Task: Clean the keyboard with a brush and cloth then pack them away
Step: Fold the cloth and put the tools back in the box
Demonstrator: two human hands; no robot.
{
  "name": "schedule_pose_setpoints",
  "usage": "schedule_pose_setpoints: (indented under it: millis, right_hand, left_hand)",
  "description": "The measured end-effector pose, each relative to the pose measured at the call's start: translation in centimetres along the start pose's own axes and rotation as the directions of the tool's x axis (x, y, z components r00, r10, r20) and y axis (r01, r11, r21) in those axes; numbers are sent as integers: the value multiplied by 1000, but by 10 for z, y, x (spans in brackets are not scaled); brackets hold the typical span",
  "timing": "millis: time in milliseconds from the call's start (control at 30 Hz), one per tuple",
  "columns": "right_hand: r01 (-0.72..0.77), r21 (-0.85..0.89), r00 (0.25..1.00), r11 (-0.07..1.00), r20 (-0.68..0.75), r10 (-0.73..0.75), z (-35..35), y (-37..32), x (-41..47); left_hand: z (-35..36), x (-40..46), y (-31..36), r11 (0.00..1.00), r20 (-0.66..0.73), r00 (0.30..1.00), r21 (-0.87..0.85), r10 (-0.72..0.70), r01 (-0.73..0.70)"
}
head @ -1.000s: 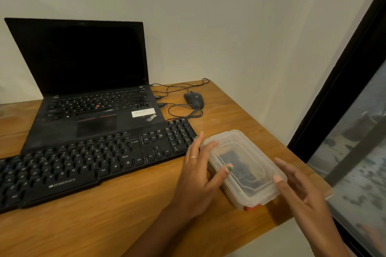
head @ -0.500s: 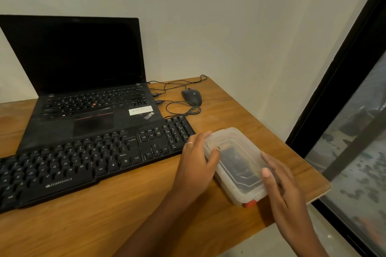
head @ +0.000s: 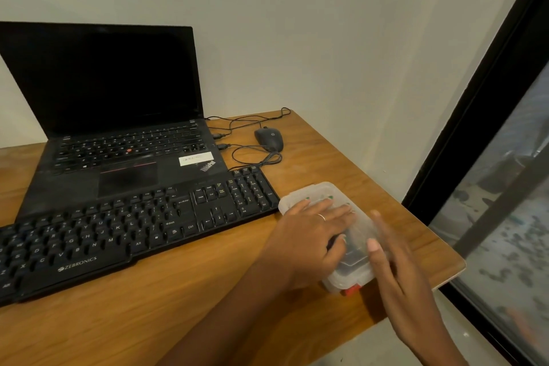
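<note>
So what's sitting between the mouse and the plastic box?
In the head view, only bare desk between mouse and box; the mouse cable loops just left.

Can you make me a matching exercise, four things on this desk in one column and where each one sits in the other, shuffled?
Things:
1. mouse
2. laptop
3. plastic box
4. left hand

Places:
A. flat on the box lid
B. behind the black keyboard
C. right of the keyboard
D. right of the laptop, by the cables

Pairs: 1-D, 2-B, 3-C, 4-A
</note>
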State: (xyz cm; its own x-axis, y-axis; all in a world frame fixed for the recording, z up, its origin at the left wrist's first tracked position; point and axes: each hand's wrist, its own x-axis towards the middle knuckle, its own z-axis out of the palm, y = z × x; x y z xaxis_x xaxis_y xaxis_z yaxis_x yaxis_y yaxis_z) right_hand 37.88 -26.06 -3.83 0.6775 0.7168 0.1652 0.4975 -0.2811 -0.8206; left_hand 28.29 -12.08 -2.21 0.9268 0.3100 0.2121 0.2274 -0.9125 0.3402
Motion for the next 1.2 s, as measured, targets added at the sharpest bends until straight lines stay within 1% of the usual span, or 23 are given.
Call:
schedule_pose_setpoints:
  millis: [67,133,233,333,400,500,567,700,767,867,933,1000,1067,1100,1133,1200]
  right_hand:
    - [-140,198,988,970,91,124,1,-5,-7]
    - [-223,284,972,932,140,190,-3,-9,-11]
    - [-265,304,960,915,172,221,-9,-12,-13]
    - [-301,318,951,899,172,258,-11,-14,-12]
    - [-342,360,939,868,171,299,-12,-15,-10]
    - [-421,522,906,742,197,375,-13,-8,-11]
    - [-444,597,890,668,209,406,-14,-3,-13]
    - [-433,737,870,519,191,455,-18,-4,-20]
    - [-388,774,880,500,148,452,-22,-8,-22]
    - [-292,754,916,588,43,399,-27,-15,-23]
    - [-254,688,943,679,21,332,-28,-18,-27]
    - [-209,532,972,821,20,235,-28,-14,-32]
    - [-92,272,996,958,37,85,-28,-9,-37]
    - [-20,141,999,990,51,13,-28,-8,-38]
    - [26,63,999,998,43,-29,-30,-7,-38]
    - [71,52,997,996,8,-72,-31,-2,-33]
  left_hand:
    - [-1,-1,0,1000,14,1000,11,-5,5]
    - [0,-1,1,1000,15,1000,5,-5,5]
    - [1,-1,2,1000,13,1000,8,-8,8]
    - [1,-2,2,1000,20,1000,20,-14,14]
    - [0,-2,3,1000,25,1000,21,-14,14]
    - [0,-3,3,1000,17,1000,10,-14,14]
    - [0,-3,3,1000,13,1000,2,-12,12]
    - [-1,-3,4,1000,29,999,5,-15,15]
    - [-1,-3,4,1000,32,999,7,-15,15]
    - [0,-3,4,1000,21,1000,9,-14,14]
    - [0,-3,3,1000,15,1000,12,-15,15]
    - [1,-3,3,1000,12,1000,12,-13,13]
    - [2,-3,2,1000,11,1000,1,-9,9]
    - [3,-3,2,1000,8,1000,-4,-7,7]
    - [3,-2,2,1000,7,1000,-5,-4,4]
    - [3,-2,1,1000,8,1000,4,-3,3]
